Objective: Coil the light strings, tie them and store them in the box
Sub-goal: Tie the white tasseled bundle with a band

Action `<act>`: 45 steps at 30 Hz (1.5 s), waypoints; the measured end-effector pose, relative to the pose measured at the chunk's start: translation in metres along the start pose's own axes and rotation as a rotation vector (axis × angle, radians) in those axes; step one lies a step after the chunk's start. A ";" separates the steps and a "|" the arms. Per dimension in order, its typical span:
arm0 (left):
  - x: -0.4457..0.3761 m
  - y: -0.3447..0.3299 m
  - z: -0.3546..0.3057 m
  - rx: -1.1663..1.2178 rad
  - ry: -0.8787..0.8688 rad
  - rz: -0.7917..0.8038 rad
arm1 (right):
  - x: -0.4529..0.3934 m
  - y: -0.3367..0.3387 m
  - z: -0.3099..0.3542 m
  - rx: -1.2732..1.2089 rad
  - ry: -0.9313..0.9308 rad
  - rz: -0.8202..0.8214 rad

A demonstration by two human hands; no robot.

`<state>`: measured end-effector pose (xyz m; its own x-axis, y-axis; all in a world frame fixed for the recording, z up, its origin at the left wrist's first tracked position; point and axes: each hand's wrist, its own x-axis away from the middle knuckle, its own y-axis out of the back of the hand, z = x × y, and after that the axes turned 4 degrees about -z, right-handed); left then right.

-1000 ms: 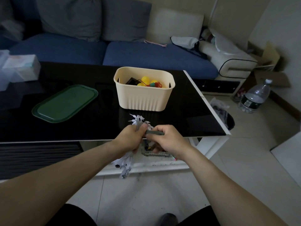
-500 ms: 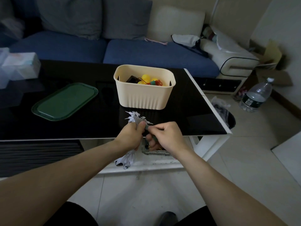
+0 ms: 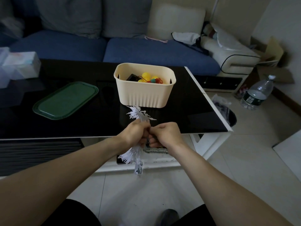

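- Bundle position: the white light string (image 3: 140, 116), already gathered into a coil, is held in the air just in front of the near edge of the bench (image 3: 81, 121), not resting on it. White spiky ornaments fan out above the fist and below it, and a small clear part (image 3: 138, 168), probably a battery or switch case, hangs from the lower end.
- Left hand (image 3: 135, 134): its grip is clamped round the middle of the coil. Judged purpose: holding at the waist keeps the loops from springing apart while the binding goes on.
- Right hand (image 3: 166, 136): its fingers are curled and pressed against the left fist, pinching something thin and dark at the coil's middle. This looks like a tie, but it is too small and too hidden to identify.
- Step in hand, as judged: tying the coil. Storing it is not yet done.
- Box (image 3: 145, 95): cream, open-topped, standing on the bench just beyond the hands. It already holds a coloured light string (image 3: 149, 78) with yellow bulbs and red wire. Its nearness suits a short forward reach for the drop-in.
- Green lid (image 3: 65, 100): lying flat on the bench, well left of the box, so the opening stays free.
- Risk: the spiky ornaments may snag the tie or the box rim.
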<state>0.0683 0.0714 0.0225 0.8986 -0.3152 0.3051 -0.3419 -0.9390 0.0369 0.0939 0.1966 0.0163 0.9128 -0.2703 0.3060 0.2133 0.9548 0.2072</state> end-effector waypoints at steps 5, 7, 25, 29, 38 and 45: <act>0.003 0.006 0.004 -0.102 0.010 0.168 | 0.005 0.008 0.007 -0.029 -0.060 0.140; 0.004 0.006 0.007 -0.145 -0.010 0.193 | 0.006 0.009 0.008 -0.066 -0.086 0.189; 0.016 0.014 0.004 -0.285 -0.098 0.439 | 0.013 0.006 -0.001 -0.220 -0.261 0.340; 0.016 0.015 0.004 -0.121 -0.106 0.389 | 0.008 0.004 0.000 -0.276 -0.292 0.315; 0.010 0.015 0.001 -0.036 -0.084 0.256 | 0.003 0.004 0.003 -0.414 -0.338 0.310; 0.013 0.010 -0.001 -0.110 -0.091 0.264 | 0.001 0.006 0.003 -0.324 -0.323 0.320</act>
<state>0.0758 0.0580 0.0277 0.7941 -0.5619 0.2317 -0.5900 -0.8042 0.0717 0.0949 0.2014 0.0210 0.8075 0.0634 0.5864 0.0859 0.9710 -0.2233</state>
